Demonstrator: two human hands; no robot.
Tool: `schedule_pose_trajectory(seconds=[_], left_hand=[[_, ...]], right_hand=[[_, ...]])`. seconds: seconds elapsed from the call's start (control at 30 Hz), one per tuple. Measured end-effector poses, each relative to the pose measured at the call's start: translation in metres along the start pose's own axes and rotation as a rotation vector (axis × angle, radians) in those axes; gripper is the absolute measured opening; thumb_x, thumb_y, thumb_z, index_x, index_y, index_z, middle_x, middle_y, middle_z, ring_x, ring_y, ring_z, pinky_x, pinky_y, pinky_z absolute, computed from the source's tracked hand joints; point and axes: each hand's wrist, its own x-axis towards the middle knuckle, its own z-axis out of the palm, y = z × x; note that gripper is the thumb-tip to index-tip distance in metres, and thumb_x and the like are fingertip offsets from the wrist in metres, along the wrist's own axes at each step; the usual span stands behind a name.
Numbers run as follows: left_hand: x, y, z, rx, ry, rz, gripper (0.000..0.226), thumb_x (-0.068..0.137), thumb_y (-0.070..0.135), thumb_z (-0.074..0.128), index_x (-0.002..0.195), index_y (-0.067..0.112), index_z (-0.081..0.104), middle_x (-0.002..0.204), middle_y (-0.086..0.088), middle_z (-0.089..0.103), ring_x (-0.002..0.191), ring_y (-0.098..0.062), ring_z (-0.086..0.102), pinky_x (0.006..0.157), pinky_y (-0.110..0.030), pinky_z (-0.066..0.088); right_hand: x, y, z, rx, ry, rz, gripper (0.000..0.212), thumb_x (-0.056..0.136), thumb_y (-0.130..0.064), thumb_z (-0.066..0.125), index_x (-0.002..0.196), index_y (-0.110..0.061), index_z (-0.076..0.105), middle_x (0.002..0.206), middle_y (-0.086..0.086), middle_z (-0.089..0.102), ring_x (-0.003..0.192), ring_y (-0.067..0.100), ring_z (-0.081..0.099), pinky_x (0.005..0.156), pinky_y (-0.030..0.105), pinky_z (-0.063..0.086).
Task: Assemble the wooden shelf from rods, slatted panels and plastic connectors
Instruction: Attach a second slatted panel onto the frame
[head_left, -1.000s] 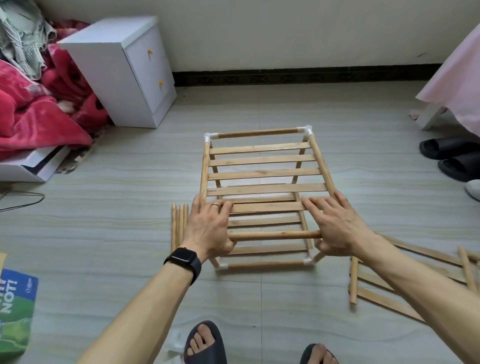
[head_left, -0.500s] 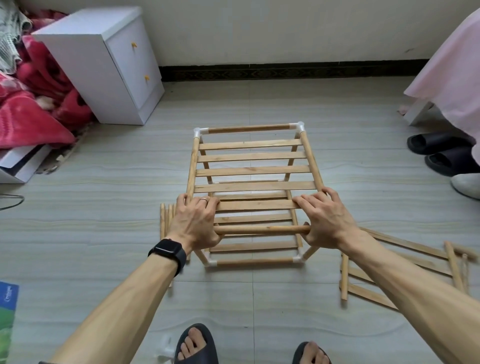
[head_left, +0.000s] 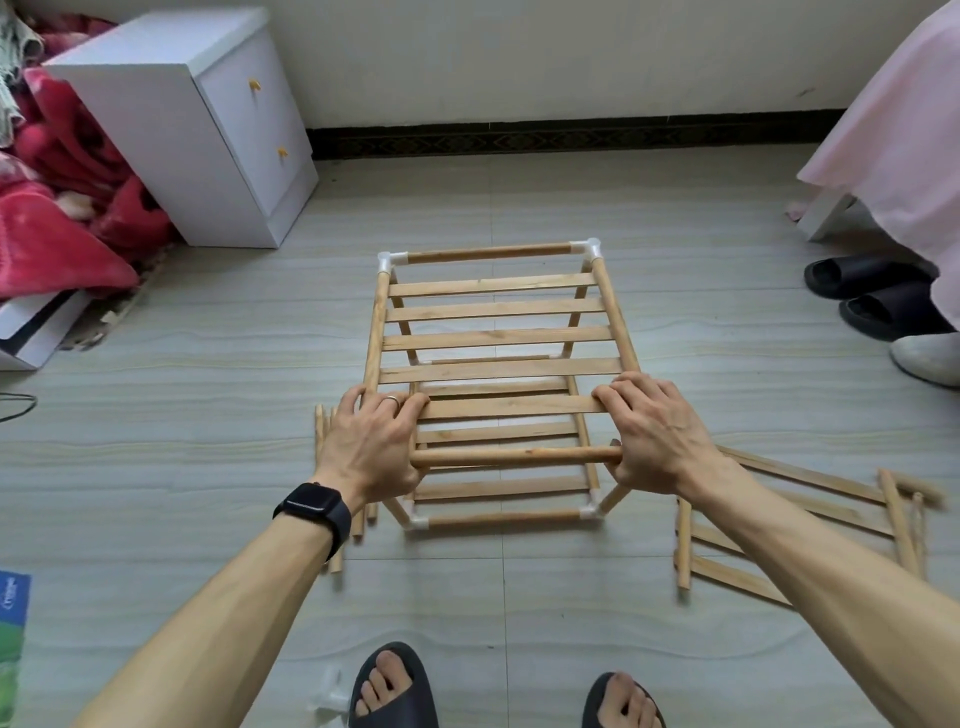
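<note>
A two-tier wooden shelf frame (head_left: 493, 312) stands on the tiled floor, its rods joined by white plastic connectors (head_left: 592, 249). The upper slatted panel (head_left: 493, 340) lies on top; a lower panel shows beneath. My left hand (head_left: 371, 447) grips the near left corner, fingers over the slats. My right hand (head_left: 657, 434) grips the near right corner. A near top rod (head_left: 514, 457) runs between both hands. Loose rods (head_left: 322, 421) lie left of the frame, partly hidden by my left hand.
Another slatted panel (head_left: 800, 530) lies on the floor to the right, under my right forearm. A white cabinet (head_left: 192, 119) and red blankets (head_left: 57, 208) are at back left. Black slippers (head_left: 872, 296) sit at right. My feet in sandals (head_left: 389, 686) are close below.
The view has shifted slightly, so the frame sits a little lower. Both hands stay on the near corners, fingers curled more tightly over the slats.
</note>
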Motion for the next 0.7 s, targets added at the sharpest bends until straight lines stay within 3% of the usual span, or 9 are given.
schedule_pose_trajectory(seconds=[0.17, 0.33, 0.5, 0.63, 0.7], left_hand=[[0.007, -0.001, 0.003, 0.008, 0.018, 0.003, 0.058, 0.069, 0.040, 0.073, 0.120, 0.014, 0.064, 0.094, -0.005, 0.072, 0.088, -0.030, 0.067, 0.094, -0.051, 0.042], [0.012, -0.006, 0.007, -0.007, 0.064, 0.006, 0.057, 0.063, 0.039, 0.078, 0.113, 0.015, 0.065, 0.087, -0.003, 0.071, 0.081, -0.028, 0.066, 0.088, -0.050, 0.044], [0.012, -0.007, 0.008, -0.091, 0.021, -0.011, 0.065, 0.073, 0.043, 0.073, 0.131, 0.017, 0.058, 0.108, -0.004, 0.069, 0.098, -0.026, 0.062, 0.088, -0.046, 0.049], [0.006, -0.009, 0.007, -0.227, -0.040, -0.008, 0.080, 0.074, 0.045, 0.071, 0.146, 0.021, 0.046, 0.127, -0.003, 0.062, 0.116, -0.024, 0.055, 0.085, -0.041, 0.055], [0.004, -0.009, 0.007, -0.263, -0.051, -0.027, 0.080, 0.074, 0.043, 0.071, 0.146, 0.022, 0.045, 0.127, -0.001, 0.060, 0.121, -0.022, 0.051, 0.082, -0.039, 0.055]], right_hand=[[0.005, 0.000, 0.003, 0.013, 0.044, -0.017, 0.062, 0.056, -0.027, 0.068, 0.114, -0.007, 0.061, 0.108, 0.012, 0.066, 0.113, 0.033, 0.056, 0.090, 0.044, 0.049], [0.011, 0.001, 0.005, 0.035, 0.043, -0.012, 0.061, 0.057, -0.025, 0.070, 0.114, -0.005, 0.062, 0.106, 0.012, 0.066, 0.110, 0.033, 0.057, 0.090, 0.044, 0.048], [0.008, 0.003, 0.003, 0.011, 0.003, 0.016, 0.076, 0.063, -0.040, 0.072, 0.130, -0.008, 0.058, 0.127, 0.011, 0.063, 0.130, 0.032, 0.049, 0.111, 0.049, 0.037], [-0.001, 0.011, 0.005, -0.008, -0.123, 0.049, 0.106, 0.063, -0.059, 0.057, 0.155, -0.011, 0.033, 0.159, 0.005, 0.035, 0.154, 0.025, 0.008, 0.121, 0.061, 0.008], [0.000, 0.014, 0.003, -0.045, -0.130, 0.003, 0.101, 0.062, -0.059, 0.057, 0.149, -0.011, 0.040, 0.152, 0.006, 0.042, 0.154, 0.027, 0.011, 0.121, 0.059, 0.012]])
